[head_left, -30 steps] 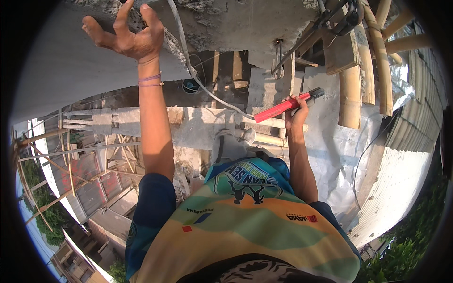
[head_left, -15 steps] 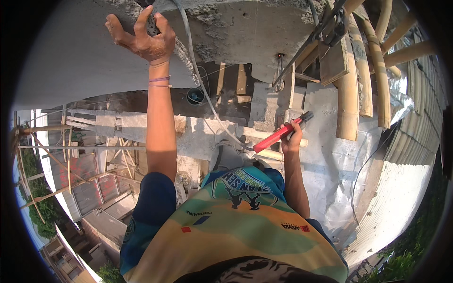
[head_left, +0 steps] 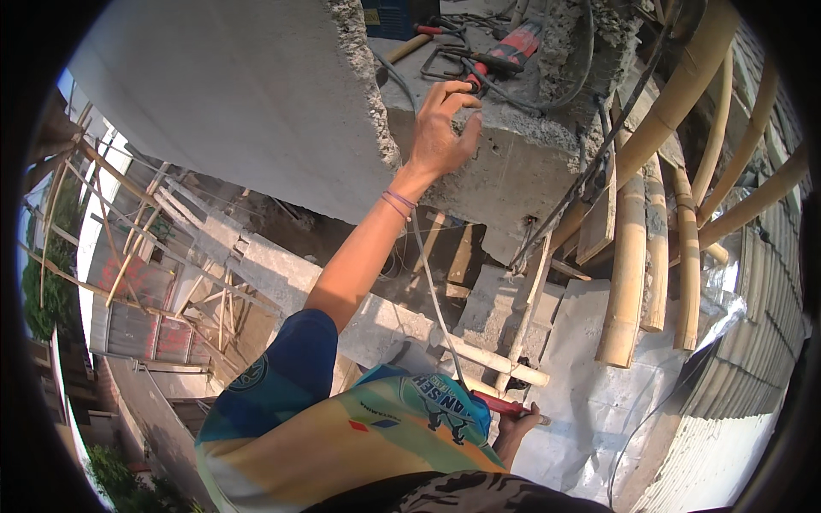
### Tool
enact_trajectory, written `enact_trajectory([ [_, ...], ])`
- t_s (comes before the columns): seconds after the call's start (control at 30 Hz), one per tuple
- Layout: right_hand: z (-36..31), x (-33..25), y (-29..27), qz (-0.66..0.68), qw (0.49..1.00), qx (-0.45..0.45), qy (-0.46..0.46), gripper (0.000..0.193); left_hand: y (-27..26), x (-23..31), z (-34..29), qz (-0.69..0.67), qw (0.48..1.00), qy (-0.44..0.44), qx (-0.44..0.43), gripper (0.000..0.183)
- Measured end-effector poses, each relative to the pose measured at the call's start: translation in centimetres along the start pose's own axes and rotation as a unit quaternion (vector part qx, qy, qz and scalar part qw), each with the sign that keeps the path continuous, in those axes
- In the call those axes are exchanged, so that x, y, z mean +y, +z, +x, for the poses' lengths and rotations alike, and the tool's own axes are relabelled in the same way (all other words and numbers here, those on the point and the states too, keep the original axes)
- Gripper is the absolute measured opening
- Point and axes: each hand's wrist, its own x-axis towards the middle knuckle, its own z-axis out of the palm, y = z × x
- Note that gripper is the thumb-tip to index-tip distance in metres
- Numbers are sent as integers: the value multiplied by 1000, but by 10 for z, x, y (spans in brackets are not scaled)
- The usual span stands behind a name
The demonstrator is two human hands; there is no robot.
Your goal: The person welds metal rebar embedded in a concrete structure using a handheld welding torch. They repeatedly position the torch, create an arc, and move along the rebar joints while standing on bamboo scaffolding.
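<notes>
My left hand reaches out over the edge of a concrete ledge, its fingers curved and apart with nothing in them. Just beyond its fingertips lies a red and black power tool among looped cables; I cannot tell whether a finger touches it. Low near my body, my right hand is closed around a long red corded power tool. My shirt hides part of that tool. A grey cord hangs from the ledge down to it.
A wooden handle and a dark blue box lie on the ledge. A rough-edged concrete wall stands to the left. Bamboo poles jut out at the right above metal sheeting. Bamboo scaffolding stands far left.
My left hand has swung right, from the wall's edge to the ledge with the tool. My right hand has dropped closer to my body with the red tool. The view has shifted and tilted.
</notes>
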Motion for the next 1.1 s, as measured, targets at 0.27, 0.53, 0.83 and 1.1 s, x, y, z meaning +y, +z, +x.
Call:
enact_trajectory([
  [0.27,4,-4,-41,44,999,-20,21,58,81,-51,113,169,915,-222,-292,29],
  [0.53,-35,10,-30,71,995,16,-75,42,123,-79,116,327,892,-155,-271,22],
  [0.83,-18,19,-43,108,991,66,-50,40,144,-90,118,345,877,-141,-303,24],
  [1.1,-10,25,-50,123,989,71,-43,40,150,-86,115,349,878,-131,-301,24],
])
